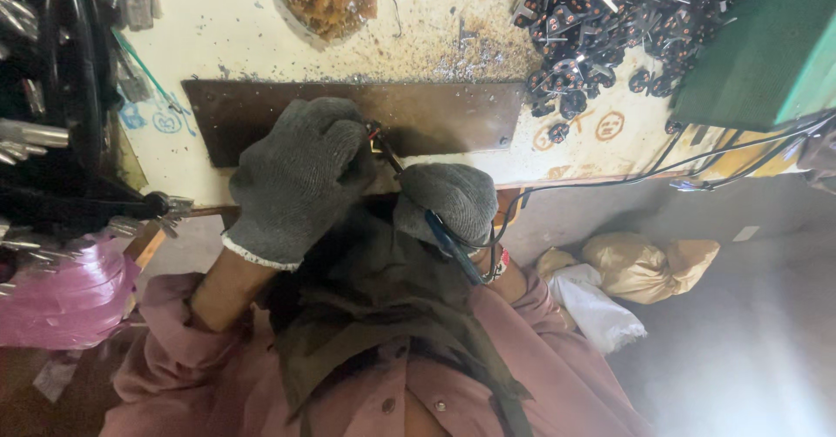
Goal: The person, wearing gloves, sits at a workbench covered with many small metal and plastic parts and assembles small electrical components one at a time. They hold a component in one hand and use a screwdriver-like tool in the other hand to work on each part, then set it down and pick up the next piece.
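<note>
Both hands wear grey knit gloves and meet at the near edge of the worktop (261, 28); the left hand (300, 176) is curled shut around a small dark part with red wiring (374, 132), which peeks out at the glove's 2 o'clock side, just above the dark metal plate (435, 115) fixed to the worktop; the right hand (448, 200) is closed in a fist around a blue-handled tool (448, 241), whose thin tip (389, 157) points to 10 o'clock and touches the part; a black cable (662, 171) runs off to 3 o'clock from the right wrist; a heap of small black parts (610, 19) lies at 1 o'clock on the worktop; a pink plastic bag (61, 298) sits at 8 o'clock; tan and white bags (644, 267) lie on the floor at 4 o'clock.
</note>
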